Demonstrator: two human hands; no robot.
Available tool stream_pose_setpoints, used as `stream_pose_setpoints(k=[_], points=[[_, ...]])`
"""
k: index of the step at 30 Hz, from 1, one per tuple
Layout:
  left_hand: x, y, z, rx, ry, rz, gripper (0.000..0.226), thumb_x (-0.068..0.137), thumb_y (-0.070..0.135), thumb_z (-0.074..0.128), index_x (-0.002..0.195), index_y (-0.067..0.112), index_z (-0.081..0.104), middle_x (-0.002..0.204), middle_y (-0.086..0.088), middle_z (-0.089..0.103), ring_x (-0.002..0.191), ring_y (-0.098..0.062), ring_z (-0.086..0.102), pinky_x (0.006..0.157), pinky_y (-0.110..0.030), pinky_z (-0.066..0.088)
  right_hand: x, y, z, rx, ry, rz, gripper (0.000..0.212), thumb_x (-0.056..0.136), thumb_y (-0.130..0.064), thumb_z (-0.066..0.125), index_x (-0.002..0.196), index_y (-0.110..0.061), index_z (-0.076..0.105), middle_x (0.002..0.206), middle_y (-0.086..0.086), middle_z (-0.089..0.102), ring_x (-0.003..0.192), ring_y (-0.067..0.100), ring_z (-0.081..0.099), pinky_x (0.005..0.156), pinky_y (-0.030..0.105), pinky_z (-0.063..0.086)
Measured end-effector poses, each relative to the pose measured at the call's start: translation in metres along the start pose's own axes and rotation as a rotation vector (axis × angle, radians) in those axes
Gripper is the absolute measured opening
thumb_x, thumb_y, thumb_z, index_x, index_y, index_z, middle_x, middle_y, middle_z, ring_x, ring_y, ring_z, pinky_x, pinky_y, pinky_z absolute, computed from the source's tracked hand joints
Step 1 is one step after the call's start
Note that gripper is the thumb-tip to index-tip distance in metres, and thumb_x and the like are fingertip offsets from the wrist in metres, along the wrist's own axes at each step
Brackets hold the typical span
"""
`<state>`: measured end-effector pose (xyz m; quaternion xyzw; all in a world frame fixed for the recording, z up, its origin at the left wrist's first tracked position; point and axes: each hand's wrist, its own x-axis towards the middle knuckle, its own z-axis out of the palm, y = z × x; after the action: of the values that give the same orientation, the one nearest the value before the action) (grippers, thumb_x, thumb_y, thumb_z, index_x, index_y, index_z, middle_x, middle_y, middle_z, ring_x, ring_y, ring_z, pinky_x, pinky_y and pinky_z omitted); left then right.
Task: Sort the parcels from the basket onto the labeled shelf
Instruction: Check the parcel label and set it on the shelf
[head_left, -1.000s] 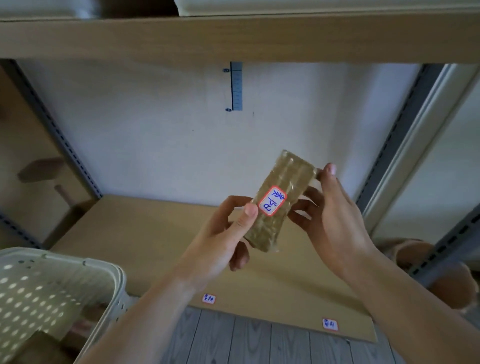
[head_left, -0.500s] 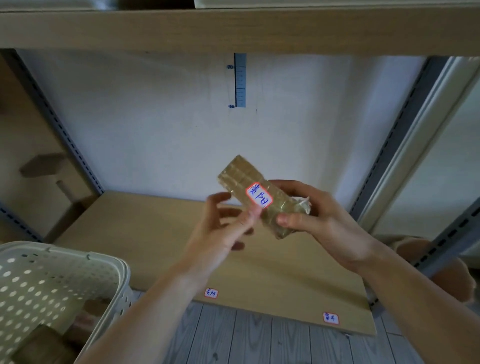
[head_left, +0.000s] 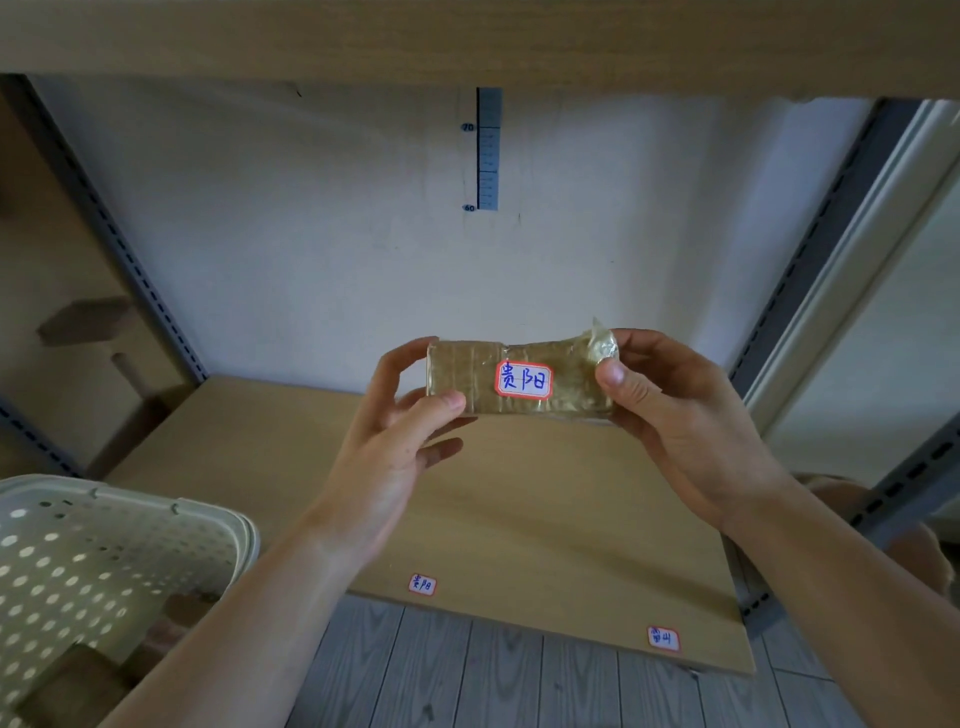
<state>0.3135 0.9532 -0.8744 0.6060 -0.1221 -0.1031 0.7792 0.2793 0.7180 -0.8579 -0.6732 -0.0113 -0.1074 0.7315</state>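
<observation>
**Now match the parcel's tag to the shelf tag, then set it down square**

Both hands hold one parcel (head_left: 514, 382) level above the shelf (head_left: 571, 519). The left hand (head_left: 387, 457) pinches its left end, thumb on the front face and fingers curled behind. The right hand (head_left: 670, 415) grips the right end, where the clear wrap bunches into a loose tail. The sticker (head_left: 523, 379) faces the camera, right way up, with blue handwriting inside a red border.

Two tags sit on the shelf's front edge. The left tag (head_left: 422, 584) appears to carry the same characters as the sticker; the right tag (head_left: 663, 638) reads differently, though it is small and hard to make out. So the likely spot is the bare board behind the left tag, almost straight below the parcel.

To do it well, lower the parcel flat and keep the sticker up so it stays readable. Place it well back from the edge, and clear of the right tag's zone. Hold the body, not the loose wrap, which may slip. Let go only once it rests.

More parcels wait in the basket (head_left: 130, 525) at lower left.
</observation>
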Motion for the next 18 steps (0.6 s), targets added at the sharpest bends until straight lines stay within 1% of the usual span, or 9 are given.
stream_pose_setpoints(k=[2, 4, 6, 8, 9, 11, 14, 16, 18], points=[[0.0003, 0.0003, -0.0008, 0.028, -0.030, 0.043, 0.064, 0.073, 0.023, 0.074, 0.133, 0.029, 0.053, 0.125, -0.015, 0.070, 0.115, -0.029, 0.067, 0.097, -0.039, 0.048, -0.0028, -0.0027, -0.0003, -0.003, -0.020, -0.021, 0.067, 0.062, -0.043, 0.087, 0.117, -0.010, 0.069, 0.125, 0.010, 0.070, 0.103, 0.019, 0.073, 0.102, 0.055, 0.050], [-0.0004, 0.0000, 0.0000, 0.117, -0.059, 0.113, 0.072, 0.078, 0.004, 0.080, 0.139, 0.025, 0.048, 0.137, -0.005, 0.065, 0.119, -0.019, 0.066, 0.097, -0.031, 0.053, -0.0033, -0.0032, -0.0043, -0.009, -0.046, -0.038, 0.053, 0.072, -0.019, 0.082, 0.122, -0.012, 0.066, 0.131, 0.000, 0.068, 0.113, 0.023, 0.070, 0.100, 0.055, 0.053], [-0.0006, -0.0025, 0.0020, 0.256, -0.089, 0.180, 0.084, 0.080, -0.005, 0.077, 0.148, 0.026, 0.038, 0.150, 0.002, 0.052, 0.133, -0.018, 0.057, 0.107, -0.035, 0.049, -0.0026, -0.0026, -0.0062, -0.026, -0.053, -0.069, 0.044, 0.079, 0.010, 0.073, 0.115, -0.015, 0.068, 0.138, -0.007, 0.063, 0.119, 0.023, 0.067, 0.092, 0.045, 0.059], [-0.0003, -0.0064, 0.0041, 0.362, -0.079, 0.214, 0.095, 0.081, -0.002, 0.078, 0.156, 0.029, 0.029, 0.156, 0.010, 0.044, 0.140, -0.013, 0.050, 0.113, -0.041, 0.043, -0.0028, -0.0022, -0.0065, -0.072, -0.050, -0.128, 0.050, 0.078, 0.024, 0.065, 0.107, -0.017, 0.067, 0.138, -0.012, 0.063, 0.121, 0.018, 0.066, 0.083, 0.030, 0.059], [-0.0001, -0.0076, 0.0045, 0.401, -0.058, 0.224, 0.096, 0.082, -0.001, 0.078, 0.158, 0.028, 0.027, 0.156, 0.013, 0.044, 0.140, -0.011, 0.049, 0.113, -0.043, 0.043, -0.0028, -0.0022, -0.0066, -0.094, -0.048, -0.156, 0.052, 0.077, 0.025, 0.065, 0.107, -0.017, 0.065, 0.135, -0.012, 0.064, 0.121, 0.017, 0.065, 0.080, 0.028, 0.059], [0.0014, -0.0082, 0.0044, 0.459, -0.009, 0.252, 0.091, 0.083, 0.000, 0.078, 0.157, 0.026, 0.032, 0.151, 0.014, 0.051, 0.137, -0.009, 0.052, 0.111, -0.044, 0.045, -0.0027, -0.0036, -0.0064, -0.140, -0.048, -0.200, 0.057, 0.076, 0.023, 0.069, 0.116, -0.017, 0.061, 0.133, -0.008, 0.064, 0.122, 0.017, 0.064, 0.078, 0.027, 0.059], [0.0047, -0.0061, 0.0025, 0.524, 0.039, 0.289, 0.083, 0.084, 0.000, 0.077, 0.154, 0.024, 0.040, 0.143, 0.015, 0.060, 0.131, -0.007, 0.057, 0.107, -0.041, 0.049, -0.0017, -0.0046, -0.0058, -0.206, -0.055, -0.230, 0.071, 0.075, 0.018, 0.073, 0.129, -0.024, 0.055, 0.134, -0.007, 0.060, 0.123, 0.015, 0.062, 0.078, 0.028, 0.060], [0.0047, -0.0046, 0.0024, 0.533, 0.048, 0.304, 0.081, 0.084, -0.001, 0.076, 0.153, 0.022, 0.041, 0.141, 0.014, 0.061, 0.129, -0.007, 0.059, 0.105, -0.036, 0.051, -0.0016, -0.0057, -0.0047, -0.241, -0.060, -0.236, 0.074, 0.075, 0.016, 0.075, 0.132, -0.026, 0.054, 0.134, -0.009, 0.059, 0.123, 0.013, 0.061, 0.078, 0.027, 0.060], [0.0026, -0.0021, 0.0030, 0.523, 0.040, 0.323, 0.073, 0.086, -0.001, 0.074, 0.150, 0.017, 0.046, 0.136, 0.010, 0.066, 0.122, -0.007, 0.064, 0.098, -0.027, 0.054, -0.0009, -0.0074, -0.0057, -0.272, -0.038, -0.251, 0.067, 0.078, 0.008, 0.076, 0.132, -0.025, 0.054, 0.133, -0.009, 0.060, 0.115, 0.010, 0.065, 0.075, 0.024, 0.059]])
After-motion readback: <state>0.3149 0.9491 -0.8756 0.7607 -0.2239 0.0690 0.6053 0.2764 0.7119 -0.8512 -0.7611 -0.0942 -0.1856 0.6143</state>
